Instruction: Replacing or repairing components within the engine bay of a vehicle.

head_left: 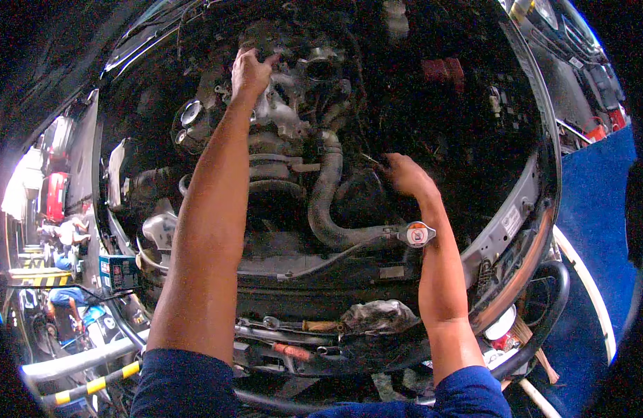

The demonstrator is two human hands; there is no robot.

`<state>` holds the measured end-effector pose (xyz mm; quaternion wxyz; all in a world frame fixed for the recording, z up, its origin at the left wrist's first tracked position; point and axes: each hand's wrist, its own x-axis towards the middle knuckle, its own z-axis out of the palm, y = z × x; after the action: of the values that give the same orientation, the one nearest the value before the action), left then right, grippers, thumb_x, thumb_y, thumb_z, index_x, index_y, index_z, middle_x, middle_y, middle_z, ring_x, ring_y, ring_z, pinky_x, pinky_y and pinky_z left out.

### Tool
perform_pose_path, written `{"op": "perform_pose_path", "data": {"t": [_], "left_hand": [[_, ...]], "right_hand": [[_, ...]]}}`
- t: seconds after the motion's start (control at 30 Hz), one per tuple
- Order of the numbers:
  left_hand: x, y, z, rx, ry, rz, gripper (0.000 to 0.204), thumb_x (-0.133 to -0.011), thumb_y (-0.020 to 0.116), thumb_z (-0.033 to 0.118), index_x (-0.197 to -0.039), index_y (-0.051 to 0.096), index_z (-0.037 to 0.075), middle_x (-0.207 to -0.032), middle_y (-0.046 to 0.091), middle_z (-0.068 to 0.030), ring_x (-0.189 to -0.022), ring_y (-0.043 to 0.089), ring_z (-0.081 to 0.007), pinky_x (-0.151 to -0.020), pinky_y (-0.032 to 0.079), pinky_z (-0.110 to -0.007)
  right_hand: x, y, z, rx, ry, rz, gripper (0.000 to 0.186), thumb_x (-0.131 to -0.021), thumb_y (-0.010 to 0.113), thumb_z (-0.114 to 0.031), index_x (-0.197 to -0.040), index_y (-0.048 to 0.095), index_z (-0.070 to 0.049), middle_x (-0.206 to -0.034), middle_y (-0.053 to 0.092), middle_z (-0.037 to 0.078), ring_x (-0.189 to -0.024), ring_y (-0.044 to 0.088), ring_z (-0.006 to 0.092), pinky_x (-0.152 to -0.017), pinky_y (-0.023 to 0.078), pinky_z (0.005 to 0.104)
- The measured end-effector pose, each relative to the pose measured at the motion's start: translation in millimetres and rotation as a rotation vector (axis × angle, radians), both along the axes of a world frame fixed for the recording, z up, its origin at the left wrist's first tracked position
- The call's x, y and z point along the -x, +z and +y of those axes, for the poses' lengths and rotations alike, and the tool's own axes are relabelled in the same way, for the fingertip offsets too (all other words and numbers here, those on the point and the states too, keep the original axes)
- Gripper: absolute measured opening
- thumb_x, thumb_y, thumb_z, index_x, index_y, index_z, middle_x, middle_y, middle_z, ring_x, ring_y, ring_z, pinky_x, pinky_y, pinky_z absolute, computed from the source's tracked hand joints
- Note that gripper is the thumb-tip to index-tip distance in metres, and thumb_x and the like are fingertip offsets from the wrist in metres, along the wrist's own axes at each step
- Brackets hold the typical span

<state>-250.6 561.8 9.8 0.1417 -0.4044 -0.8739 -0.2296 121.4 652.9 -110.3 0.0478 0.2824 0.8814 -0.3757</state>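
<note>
My left hand [250, 72] reaches to the back of a dusty car engine [280, 115]. Its thumb stands apart from the fingers, whose tips are partly hidden among the engine parts, and nothing shows in its grasp. Farther right and nearer, my right hand [408, 174] is closed, with a thin metal tool [369, 159] poking out at its fingers; the tool's kind is too small and dark to tell. Left of this hand a thick grey radiator hose [326, 191] curves down toward the round radiator cap [417, 235], which lies beside my right forearm.
Along the front edge rest a screwdriver with an orange handle [292, 351], a wooden-handled tool [321, 325] and a crumpled clear plastic bag [379, 317]. A teal box [119, 272] stands left. Black-and-yellow striped bars [91, 386] and another person [67, 301] are beyond.
</note>
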Motion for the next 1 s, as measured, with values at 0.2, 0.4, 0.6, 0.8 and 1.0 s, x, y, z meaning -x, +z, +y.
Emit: {"op": "perform_pose_path", "data": {"t": [0.2, 0.4, 0.6, 0.8, 1.0], "left_hand": [[-6, 3, -1, -0.131, -0.006, 0.05, 0.055, -0.084, 0.074, 0.047, -0.109, 0.069, -0.002, -0.123, 0.06, -0.0206, -0.115, 0.059, -0.038, -0.096, 0.049, -0.046], [-15, 5, 0, 0.012, 0.175, 0.003, 0.051, -0.088, 0.07, 0.045, -0.11, 0.068, -0.001, -0.125, 0.059, -0.0202, -0.111, 0.061, -0.0381, -0.095, 0.049, -0.048], [-21, 11, 0, 0.004, 0.037, 0.066, 0.047, -0.089, 0.069, 0.04, -0.113, 0.067, 0.0, -0.123, 0.061, -0.0204, -0.114, 0.061, -0.0382, -0.095, 0.049, -0.048], [-27, 9, -1, -0.016, 0.201, 0.106, 0.051, -0.087, 0.07, 0.045, -0.113, 0.066, 0.002, -0.118, 0.064, -0.0179, -0.112, 0.062, -0.0389, -0.093, 0.05, -0.048], [-25, 9, 0, 0.098, 0.136, 0.112, 0.047, -0.091, 0.066, 0.041, -0.118, 0.063, 0.002, -0.126, 0.06, -0.0192, -0.111, 0.062, -0.0412, -0.093, 0.05, -0.048]], "right_hand": [[1, -8, 2, 0.011, -0.007, 0.046, 0.036, -0.094, 0.06, -0.016, -0.126, 0.061, -0.001, -0.119, 0.065, 0.025, -0.113, 0.062, 0.0417, -0.092, 0.05, 0.0451], [-4, -1, -1, -0.102, 0.005, 0.104, 0.04, -0.093, 0.06, -0.014, -0.128, 0.059, 0.003, -0.122, 0.064, 0.027, -0.115, 0.06, 0.0425, -0.096, 0.05, 0.0448], [1, 11, 1, 0.043, 0.009, 0.035, 0.037, -0.092, 0.058, -0.011, -0.127, 0.06, 0.004, -0.121, 0.064, 0.027, -0.116, 0.06, 0.0423, -0.096, 0.049, 0.0453], [2, 27, -5, 0.047, 0.007, 0.04, 0.036, -0.091, 0.059, -0.01, -0.124, 0.062, 0.002, -0.118, 0.065, 0.027, -0.114, 0.061, 0.0431, -0.094, 0.05, 0.0455], [1, 27, -5, 0.089, 0.033, 0.047, 0.032, -0.091, 0.059, -0.011, -0.12, 0.064, -0.001, -0.114, 0.066, 0.027, -0.111, 0.062, 0.043, -0.091, 0.05, 0.0472]]}}
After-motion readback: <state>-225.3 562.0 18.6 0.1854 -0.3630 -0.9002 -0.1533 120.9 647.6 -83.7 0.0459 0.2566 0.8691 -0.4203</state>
